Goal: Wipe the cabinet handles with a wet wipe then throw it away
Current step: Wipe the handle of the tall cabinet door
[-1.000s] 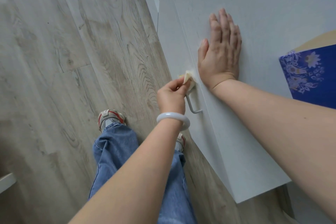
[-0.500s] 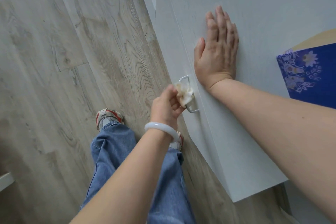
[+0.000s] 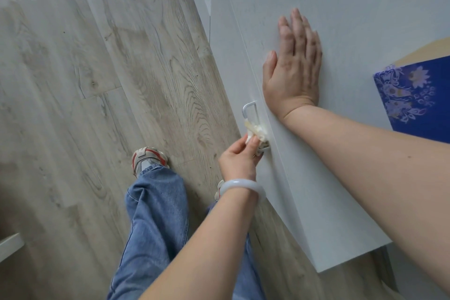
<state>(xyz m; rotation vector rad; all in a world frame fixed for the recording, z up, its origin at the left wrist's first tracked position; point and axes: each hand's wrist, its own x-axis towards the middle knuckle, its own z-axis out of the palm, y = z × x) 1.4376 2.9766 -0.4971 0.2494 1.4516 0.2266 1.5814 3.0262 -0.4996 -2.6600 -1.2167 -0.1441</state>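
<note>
Wipe (image 3: 255,130): bunched round handle (image 3: 248,107), lower end apparently covered.
Left hand (image 3: 239,157): pinching wipe.
Right hand (image 3: 293,69): flat on cabinet door (image 3: 316,178).

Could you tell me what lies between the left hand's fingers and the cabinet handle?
In the head view, the wet wipe lies there: the left hand pinches it around the lower part of the cabinet handle, whose upper end shows bare.

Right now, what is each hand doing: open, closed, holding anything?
Left hand: closed, pinching the wet wipe against the cabinet handle.
Right hand: open, fingers straight, palm flat on the cabinet door, holding nothing.
</note>
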